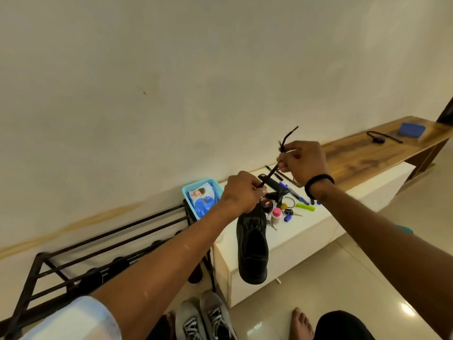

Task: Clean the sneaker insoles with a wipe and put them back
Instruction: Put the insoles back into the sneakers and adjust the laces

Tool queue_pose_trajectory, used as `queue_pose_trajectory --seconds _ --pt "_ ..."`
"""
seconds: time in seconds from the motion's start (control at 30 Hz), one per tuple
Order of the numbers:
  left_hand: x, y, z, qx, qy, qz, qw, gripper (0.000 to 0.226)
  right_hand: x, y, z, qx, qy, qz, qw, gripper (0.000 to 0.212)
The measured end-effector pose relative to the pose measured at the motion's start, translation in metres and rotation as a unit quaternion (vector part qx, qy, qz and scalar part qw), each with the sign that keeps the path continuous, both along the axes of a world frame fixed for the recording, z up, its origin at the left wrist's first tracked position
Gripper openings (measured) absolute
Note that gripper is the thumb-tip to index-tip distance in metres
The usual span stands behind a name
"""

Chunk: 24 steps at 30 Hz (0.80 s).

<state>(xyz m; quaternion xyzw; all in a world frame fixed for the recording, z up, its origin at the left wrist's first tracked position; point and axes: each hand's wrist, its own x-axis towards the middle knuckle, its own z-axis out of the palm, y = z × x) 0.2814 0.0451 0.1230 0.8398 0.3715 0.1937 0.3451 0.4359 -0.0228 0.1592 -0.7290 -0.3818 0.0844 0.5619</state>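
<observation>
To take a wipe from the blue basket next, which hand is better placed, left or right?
Left, probably. The left hand pinches the lace right beside the blue basket; the right hand grips the lace higher and farther away. But the black sneaker hangs from it.

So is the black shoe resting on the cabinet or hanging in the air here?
Hanging. The black shoe dangles toe-down in front of the white cabinet, suspended by its lace, which the left hand and right hand pinch.

We can read no text anywhere; the small white mark on the red-and-black tag beside the black shoe stays too blurred
</observation>
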Motion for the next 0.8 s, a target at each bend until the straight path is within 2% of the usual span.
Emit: queue_pose_trajectory --seconds 0.13,0.2,0.23,0.37,0.47,0.53,0.63,0.7,0.77,0.8 --pt "-0.003 0.006 0.003 0.064 -0.013 -0.018 0.998 0.013 -0.001 -0.003 -0.055 -0.111 -0.138 0.05 0.983 0.021" --pt "-0.002 0.008 0.003 0.075 -0.035 -0.016 0.996 0.013 -0.01 -0.006 -0.073 -0.16 -0.163 0.102 0.968 0.025" --pt "-0.001 0.009 0.003 0.072 -0.043 -0.01 0.996 0.012 -0.014 -0.007 -0.077 -0.177 -0.146 0.127 0.965 0.027" --pt "0.002 0.011 -0.001 0.025 -0.079 0.03 0.996 0.01 -0.029 -0.012 -0.085 -0.148 0.036 0.21 0.966 0.022" --pt "0.005 0.012 -0.004 -0.023 -0.086 0.051 0.995 0.012 -0.03 -0.017 -0.083 -0.132 0.146 0.253 0.947 0.024" --pt "0.006 0.012 -0.008 -0.038 -0.087 0.048 0.994 0.013 -0.031 -0.021 -0.085 -0.119 0.174 0.255 0.944 0.024" --pt "0.009 0.014 -0.013 -0.066 -0.115 0.041 0.99 0.022 -0.03 -0.025 -0.09 -0.105 0.149 0.21 0.961 0.022" --pt "0.009 0.019 -0.021 -0.049 -0.138 0.093 0.985 0.033 -0.029 -0.03 -0.094 -0.1 0.17 0.215 0.956 0.02" --pt "0.006 0.029 -0.035 -0.018 -0.112 0.124 0.986 0.03 -0.027 -0.037 -0.098 -0.112 0.189 0.241 0.945 0.02" --pt "0.005 0.033 -0.044 -0.013 -0.064 0.1 0.993 0.025 -0.027 -0.04 -0.101 -0.12 0.192 0.255 0.94 0.019"
